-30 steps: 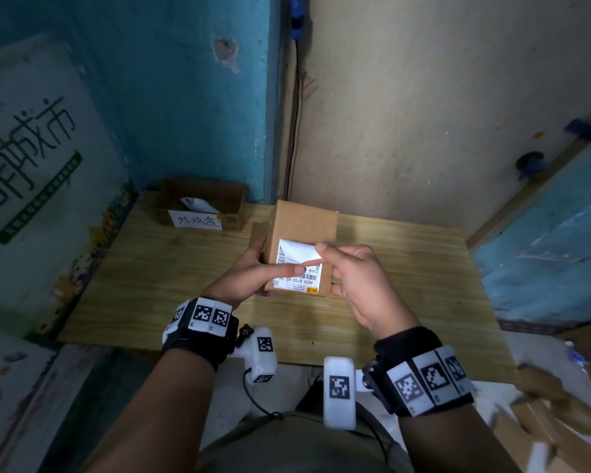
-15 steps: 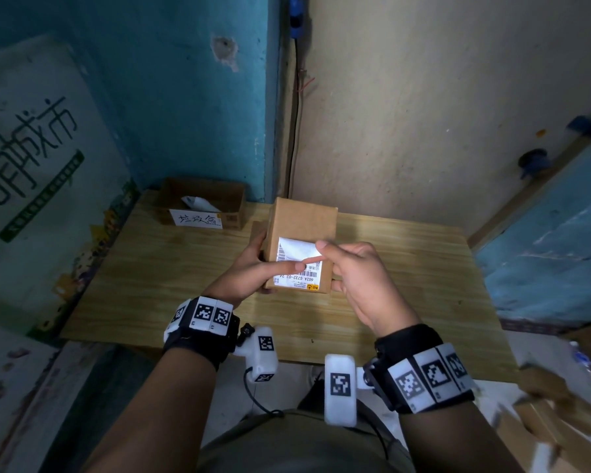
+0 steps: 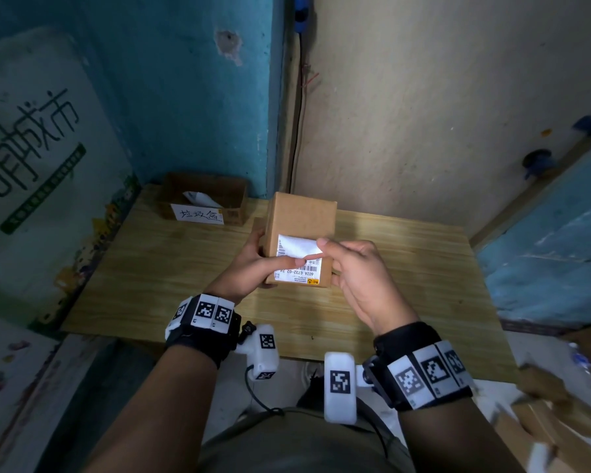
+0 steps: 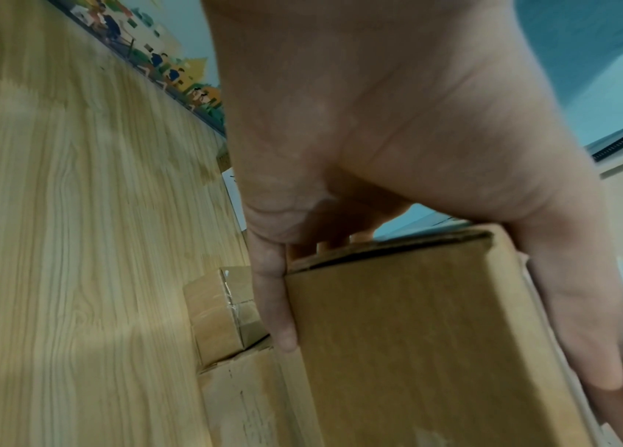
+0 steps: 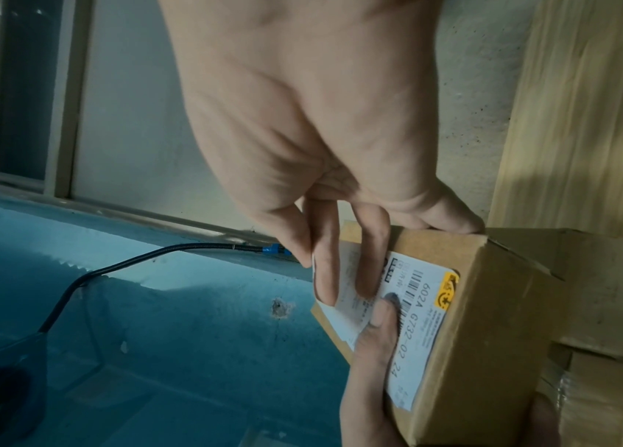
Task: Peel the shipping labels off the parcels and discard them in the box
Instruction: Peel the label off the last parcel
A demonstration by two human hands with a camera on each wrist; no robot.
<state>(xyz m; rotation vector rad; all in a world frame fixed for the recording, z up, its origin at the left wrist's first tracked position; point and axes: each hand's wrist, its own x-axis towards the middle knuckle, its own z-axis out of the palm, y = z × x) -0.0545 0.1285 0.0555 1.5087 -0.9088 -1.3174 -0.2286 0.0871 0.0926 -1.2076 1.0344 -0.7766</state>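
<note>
I hold a small brown cardboard parcel upright above the wooden table. My left hand grips it from the left, thumb lying across the white shipping label. My right hand pinches the label's upper right corner, which is lifted and folded toward me; the lower part, with barcode and yellow mark, still sticks. In the right wrist view the fingers sit on the label of the parcel. The left wrist view shows the fingers wrapped round the parcel.
An open cardboard box with a handwritten tag and a crumpled white label inside stands at the table's back left corner. Other parcels lie on the table behind the held one. Cardboard scraps litter the floor at right. Walls close in behind.
The peeled part of the label has grown: my right hand has drawn its upper corner further down and toward me. The parcel and left hand have hardly moved.
</note>
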